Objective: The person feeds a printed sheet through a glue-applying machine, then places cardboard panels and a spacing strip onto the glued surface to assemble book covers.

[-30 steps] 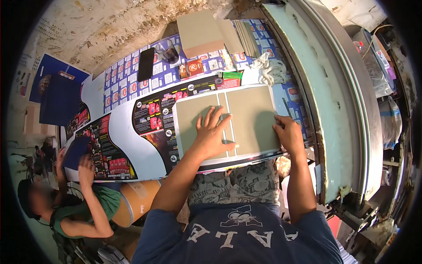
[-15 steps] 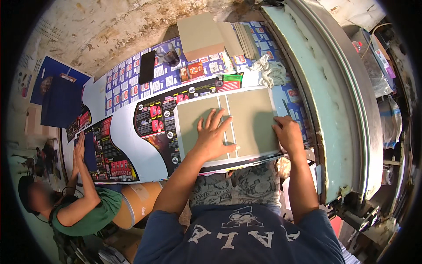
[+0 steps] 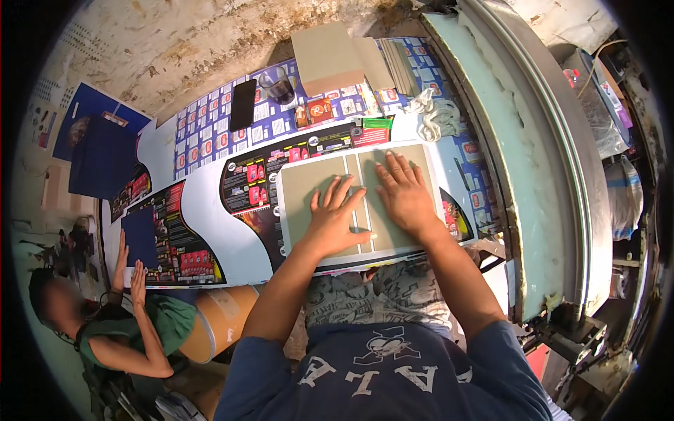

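Observation:
Two grey-brown boards, a left one (image 3: 300, 184) and a right one (image 3: 387, 237), lie side by side on a white sheet (image 3: 437, 184), with a narrow strip (image 3: 353, 184) of board between them and thin white gaps along it. My left hand (image 3: 333, 219) rests with spread fingers on the left board, its fingertips and thumb reaching over the strip. Flat on the right board is my right hand (image 3: 408, 198), fingers stretched toward the far edge. Neither hand grasps anything. The white sheet shows as a border around the boards.
Beyond the boards are a phone (image 3: 243, 105), a dark drink in a glass (image 3: 279, 88), stacked boards (image 3: 326, 56) and a crumpled cloth (image 3: 435, 116). A large machine (image 3: 512, 140) edges the table's right. At left, a co-worker's hands (image 3: 137, 284) are near a dark blue panel (image 3: 139, 235).
My right hand has moved left from the right board's outer edge and now lies flat on that board. My left hand stays nearly in place. The co-worker's hands have come apart.

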A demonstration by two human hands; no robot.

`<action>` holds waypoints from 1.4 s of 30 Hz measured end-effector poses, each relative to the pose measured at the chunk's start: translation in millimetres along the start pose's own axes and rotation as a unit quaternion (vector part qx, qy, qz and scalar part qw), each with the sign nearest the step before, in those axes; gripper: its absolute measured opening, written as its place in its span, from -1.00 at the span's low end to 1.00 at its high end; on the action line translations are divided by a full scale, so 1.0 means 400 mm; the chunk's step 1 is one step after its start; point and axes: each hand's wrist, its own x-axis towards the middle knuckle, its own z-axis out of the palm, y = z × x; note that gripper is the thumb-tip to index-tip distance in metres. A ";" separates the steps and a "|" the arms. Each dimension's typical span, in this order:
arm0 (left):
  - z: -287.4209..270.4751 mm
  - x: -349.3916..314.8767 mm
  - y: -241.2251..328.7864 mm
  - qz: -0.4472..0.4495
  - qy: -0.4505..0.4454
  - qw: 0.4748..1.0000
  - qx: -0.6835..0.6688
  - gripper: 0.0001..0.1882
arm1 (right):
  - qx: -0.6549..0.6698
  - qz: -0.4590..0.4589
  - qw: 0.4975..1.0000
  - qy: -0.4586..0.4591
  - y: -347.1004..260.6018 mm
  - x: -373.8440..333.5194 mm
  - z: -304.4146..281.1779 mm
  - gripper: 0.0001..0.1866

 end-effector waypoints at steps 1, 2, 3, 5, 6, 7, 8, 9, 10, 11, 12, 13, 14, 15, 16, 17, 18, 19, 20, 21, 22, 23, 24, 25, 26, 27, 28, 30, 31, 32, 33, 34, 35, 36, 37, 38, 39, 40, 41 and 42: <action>0.000 -0.001 -0.001 -0.001 -0.002 1.000 -0.002 0.03 | -0.016 -0.004 1.000 -0.008 -0.001 0.000 0.012 -0.44; 0.000 -0.001 0.002 -0.003 -0.004 1.000 -0.004 0.03 | -0.032 -0.009 0.999 -0.016 -0.002 0.000 0.021 -0.44; -0.002 0.000 0.002 -0.004 -0.006 1.000 -0.005 0.03 | -0.047 -0.013 0.999 -0.024 -0.002 -0.001 0.028 -0.44; 0.009 -0.003 -0.001 0.001 0.004 1.000 0.003 0.03 | -0.058 -0.018 0.998 -0.031 -0.004 -0.007 0.026 -0.44; 0.013 -0.003 -0.004 0.004 0.008 1.000 0.007 0.03 | -0.063 -0.021 0.997 -0.035 -0.004 -0.006 0.024 -0.44; 0.015 -0.002 -0.005 0.006 0.010 1.000 0.007 0.03 | -0.065 -0.021 0.997 -0.036 -0.003 -0.007 0.022 -0.44; 0.016 -0.002 -0.007 0.008 0.013 1.000 0.006 0.03 | -0.067 -0.022 0.997 -0.038 -0.003 -0.007 0.021 -0.44; 0.018 -0.003 -0.006 0.010 0.015 1.000 0.005 0.03 | -0.069 -0.022 0.997 -0.039 -0.003 -0.010 0.021 -0.44; 0.015 -0.002 -0.006 0.008 0.011 1.000 0.004 0.03 | -0.070 -0.022 0.996 -0.042 -0.004 -0.008 0.020 -0.44; 0.012 -0.002 -0.004 0.006 0.007 1.000 0.004 0.03 | -0.072 -0.022 0.996 -0.045 -0.005 -0.008 0.019 -0.43; 0.011 -0.002 -0.003 0.004 0.003 1.000 0.003 0.03 | -0.074 -0.023 0.996 -0.048 -0.005 -0.009 0.019 -0.43; 0.011 -0.001 -0.003 0.004 0.002 1.000 0.003 0.02 | -0.072 -0.022 0.996 -0.047 -0.005 -0.008 0.020 -0.43; 0.011 0.000 -0.003 0.004 0.001 1.000 0.003 0.02 | -0.070 -0.022 0.996 -0.046 -0.004 -0.007 0.021 -0.43; 0.012 -0.001 -0.003 0.004 0.000 1.000 0.003 0.02 | -0.068 -0.021 0.996 -0.045 -0.004 -0.009 0.022 -0.43; 0.010 0.000 -0.003 0.003 -0.001 1.000 0.002 0.02 | -0.069 -0.021 0.996 -0.048 -0.004 -0.007 0.022 -0.43; 0.008 0.000 -0.002 0.002 -0.003 1.000 0.000 0.02 | -0.070 -0.020 0.996 -0.050 -0.004 -0.006 0.022 -0.43; 0.007 0.001 -0.002 0.001 -0.005 1.000 -0.001 0.02 | -0.072 -0.019 0.996 -0.053 -0.004 -0.006 0.022 -0.43; 0.006 0.001 -0.002 0.001 -0.005 1.000 -0.001 0.02 | -0.070 -0.021 0.996 -0.051 -0.005 -0.005 0.021 -0.43; 0.006 0.000 -0.002 0.000 -0.005 1.000 -0.001 0.02 | -0.068 -0.022 0.996 -0.050 -0.006 -0.006 0.020 -0.43; 0.005 0.000 -0.001 0.000 -0.006 1.000 -0.001 0.02 | -0.067 -0.023 0.996 -0.048 -0.006 -0.005 0.019 -0.43; 0.005 0.000 -0.001 0.000 -0.005 1.000 -0.001 0.02 | -0.068 -0.024 0.996 -0.048 -0.005 -0.006 0.019 -0.43; 0.005 0.000 0.000 0.001 -0.004 1.000 -0.001 0.02 | -0.069 -0.024 0.996 -0.047 -0.004 -0.006 0.020 -0.44; 0.005 -0.001 -0.001 0.002 -0.003 1.000 -0.001 0.02 | -0.070 -0.024 0.996 -0.047 -0.005 -0.006 0.022 -0.44; 0.007 -0.001 -0.001 0.002 0.000 1.000 0.000 0.02 | -0.071 -0.025 0.996 -0.048 -0.004 -0.006 0.022 -0.44; 0.008 -0.002 -0.002 0.003 0.002 1.000 0.001 0.02 | -0.072 -0.026 0.996 -0.048 -0.004 -0.006 0.022 -0.43; 0.010 -0.003 -0.003 0.003 0.004 1.000 0.002 0.02 | -0.073 -0.027 0.996 -0.049 -0.004 -0.006 0.021 -0.43; 0.012 -0.002 -0.005 0.004 0.003 1.000 0.003 0.03 | -0.072 -0.026 0.996 -0.050 -0.005 -0.006 0.020 -0.43; 0.013 -0.001 -0.007 0.004 0.002 1.000 0.006 0.06 | -0.070 -0.026 0.996 -0.052 -0.005 -0.005 0.018 -0.43; 0.009 -0.001 -0.004 0.007 0.003 1.000 0.003 0.04 | -0.072 -0.024 0.996 -0.054 -0.005 -0.006 0.017 -0.43; 0.002 -0.001 0.000 0.010 0.003 1.000 0.001 0.02 | -0.073 -0.022 0.996 -0.056 -0.006 -0.004 0.015 -0.43; -0.003 0.000 0.001 0.013 0.004 1.000 -0.002 0.00 | -0.075 -0.020 0.995 -0.058 -0.006 -0.004 0.013 -0.43; 0.005 0.001 -0.010 0.010 0.041 0.998 -0.039 -0.04 | -0.075 -0.018 0.995 -0.060 -0.008 -0.003 0.014 -0.43; 0.017 0.000 -0.031 0.007 0.079 0.994 -0.076 -0.08 | -0.074 -0.017 0.995 -0.062 -0.009 -0.003 0.016 -0.43; 0.025 -0.003 -0.046 0.003 0.116 0.987 -0.113 -0.12 | -0.074 -0.015 0.995 -0.064 -0.011 -0.001 0.017 -0.43; 0.018 -0.009 -0.042 0.005 0.129 0.990 -0.063 -0.22 | -0.078 -0.014 0.995 -0.065 -0.010 -0.003 0.019 -0.43; 0.023 -0.010 -0.045 -0.001 0.124 0.992 -0.039 -0.23 | -0.081 -0.013 0.994 -0.066 -0.009 -0.003 0.021 -0.43; 0.030 -0.009 -0.049 -0.006 0.118 0.993 -0.016 -0.23 | -0.084 -0.012 0.994 -0.067 -0.008 -0.003 0.023 -0.43; 0.034 -0.011 -0.050 -0.012 0.112 0.994 0.008 -0.24 | -0.084 -0.012 0.994 -0.067 -0.008 -0.003 0.023 -0.43; 0.038 -0.014 -0.050 -0.015 0.109 0.994 0.022 -0.25 | -0.084 -0.013 0.994 -0.067 -0.008 -0.003 0.023 -0.43; 0.042 -0.016 -0.048 -0.018 0.105 0.994 0.035 -0.27 | -0.083 -0.014 0.994 -0.068 -0.008 -0.004 0.023 -0.43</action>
